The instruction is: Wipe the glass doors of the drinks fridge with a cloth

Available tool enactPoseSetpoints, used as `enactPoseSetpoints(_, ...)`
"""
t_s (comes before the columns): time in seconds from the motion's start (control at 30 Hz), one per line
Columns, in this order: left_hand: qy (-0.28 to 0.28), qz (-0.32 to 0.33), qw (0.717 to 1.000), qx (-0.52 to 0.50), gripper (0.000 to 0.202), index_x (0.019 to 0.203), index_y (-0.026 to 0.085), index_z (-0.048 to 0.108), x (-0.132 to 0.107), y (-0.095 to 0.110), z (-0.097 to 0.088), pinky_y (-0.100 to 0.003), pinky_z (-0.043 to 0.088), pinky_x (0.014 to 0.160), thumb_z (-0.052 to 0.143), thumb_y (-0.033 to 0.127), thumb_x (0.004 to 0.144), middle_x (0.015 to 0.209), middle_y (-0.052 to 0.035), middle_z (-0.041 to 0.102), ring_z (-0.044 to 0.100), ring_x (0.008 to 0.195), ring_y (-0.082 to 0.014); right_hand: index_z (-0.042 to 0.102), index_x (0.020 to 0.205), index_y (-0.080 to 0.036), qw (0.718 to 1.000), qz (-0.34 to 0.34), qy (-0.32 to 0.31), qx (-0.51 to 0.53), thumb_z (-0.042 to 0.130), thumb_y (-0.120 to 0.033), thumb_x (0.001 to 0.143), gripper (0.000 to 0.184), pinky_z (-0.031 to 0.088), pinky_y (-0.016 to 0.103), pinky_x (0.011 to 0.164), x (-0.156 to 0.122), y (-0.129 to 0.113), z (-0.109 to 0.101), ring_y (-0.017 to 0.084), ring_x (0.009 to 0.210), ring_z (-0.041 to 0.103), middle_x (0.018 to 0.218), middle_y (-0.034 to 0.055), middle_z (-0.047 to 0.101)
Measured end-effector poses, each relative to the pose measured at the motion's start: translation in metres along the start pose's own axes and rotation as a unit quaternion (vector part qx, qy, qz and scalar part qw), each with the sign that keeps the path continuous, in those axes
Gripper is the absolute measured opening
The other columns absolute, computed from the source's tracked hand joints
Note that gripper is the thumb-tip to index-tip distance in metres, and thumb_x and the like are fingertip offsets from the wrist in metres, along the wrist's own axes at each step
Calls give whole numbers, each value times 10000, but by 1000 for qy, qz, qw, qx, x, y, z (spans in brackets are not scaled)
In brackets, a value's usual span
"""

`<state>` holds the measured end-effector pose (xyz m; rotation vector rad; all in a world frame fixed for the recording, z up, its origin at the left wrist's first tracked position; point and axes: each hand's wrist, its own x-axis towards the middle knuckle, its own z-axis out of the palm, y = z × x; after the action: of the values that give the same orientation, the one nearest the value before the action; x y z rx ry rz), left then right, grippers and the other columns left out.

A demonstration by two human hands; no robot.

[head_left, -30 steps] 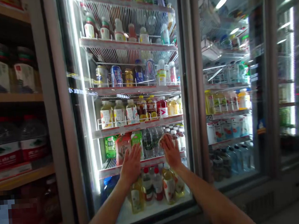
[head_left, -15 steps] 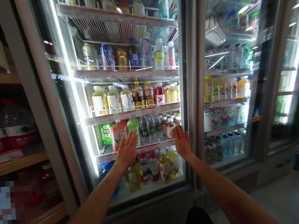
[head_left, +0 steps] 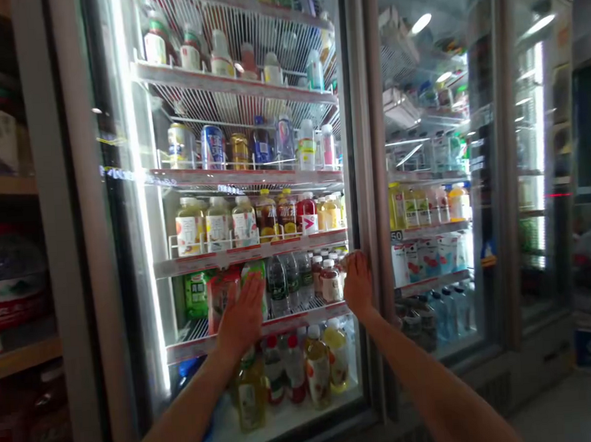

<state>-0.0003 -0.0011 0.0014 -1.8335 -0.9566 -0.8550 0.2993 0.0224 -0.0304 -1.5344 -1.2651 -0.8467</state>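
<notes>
In the head view a glass-fronted drinks fridge (head_left: 353, 144) stands before me, its lit shelves full of bottles and cans. My left hand (head_left: 241, 317) is raised flat with fingers stretched, in front of a red drink pack (head_left: 222, 295) and a green pack (head_left: 196, 294). My right hand (head_left: 358, 287) is by the right-hand door frame, its fingers pointing up, beside small brown bottles (head_left: 330, 282). Nothing is visible in either hand. Whether the palms touch the glass I cannot tell.
A second glass-door section with bottles and cartons (head_left: 430, 256) continues to the right. On the left, wooden shelves (head_left: 23, 357) carry wrapped bottle packs (head_left: 14, 291). A blue and white tub (head_left: 590, 341) stands on the floor at the far right.
The view has tilted upward, so the shelves appear lower and more of the top rows shows. Both hands remain raised in front of the fridge, with their fingers stretched.
</notes>
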Motion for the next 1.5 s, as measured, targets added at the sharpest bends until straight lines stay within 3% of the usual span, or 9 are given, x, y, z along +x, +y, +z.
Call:
enactPoseSetpoints(0.33,-1,-23,1000,18,581,1354,72,403,0,-27,-6,-485,155,1138,390,124,775,1437,-151,368,308,1357,-260,279,1425,-68,997,-12,66,46,328,-111,828,601,306,486,1038,30,-40,0,293,1382,228,1470,203,307)
enactPoseSetpoints(0.5,-15,-39,999,34,535,1312,58,457,3,-32,-17,-482,187,1126,371,143,791,1440,-138,359,344,1338,-265,384,1385,-211,983,-172,33,49,342,-71,819,585,262,434,1083,37,-83,-2,207,1387,247,1464,81,369)
enactPoseSetpoints(0.67,-19,-70,996,45,522,1304,86,476,0,-47,-27,-510,222,1102,347,153,803,1430,-143,379,354,1334,-265,314,1412,-108,994,-20,104,35,320,-99,834,579,281,517,1042,45,-79,-7,260,1390,236,1449,200,350)
enactPoseSetpoints(0.8,-24,-77,995,54,542,1326,61,441,-6,-58,-28,-514,257,1085,335,143,801,1432,-156,371,336,1343,-266,417,1365,-209,970,-236,25,53,363,-68,813,572,238,433,1095,48,-87,-10,193,1387,254,1454,86,386)
enactPoseSetpoints(0.97,-40,-114,990,66,534,1324,64,444,-12,-70,-33,-512,270,1079,354,152,805,1435,-159,364,320,1351,-273,300,1419,-90,994,-55,77,50,304,-107,855,564,256,519,1056,60,-105,-12,265,1399,205,1466,191,322)
enactPoseSetpoints(1.13,-50,-121,989,76,534,1311,75,464,-13,-77,-38,-504,291,1068,364,144,790,1430,-154,378,345,1338,-271,384,1383,-246,954,-293,9,58,337,-77,846,565,196,419,1113,58,-130,-14,164,1390,239,1458,49,385)
enactPoseSetpoints(1.27,-43,-98,991,76,554,1308,64,463,-15,-83,-40,-511,277,1075,356,133,769,1425,-155,385,345,1338,-269,350,1397,-133,989,-116,75,51,313,-121,869,530,217,487,1081,61,-136,-15,229,1398,217,1465,155,344)
enactPoseSetpoints(1.43,-47,-93,991,80,560,1312,47,454,-16,-89,-43,-502,262,1085,359,132,767,1420,-168,388,352,1334,-270,412,1362,-216,961,-267,19,64,347,-95,849,531,172,435,1111,61,-143,-14,181,1394,227,1469,63,363)
enactPoseSetpoints(1.5,-51,-88,991,84,561,1318,40,444,-14,-91,-45,-488,264,1087,347,121,771,1416,-173,393,346,1338,-262,404,1369,-196,977,-202,32,66,338,-108,857,523,177,459,1104,63,-146,-15,198,1394,226,1473,85,352)
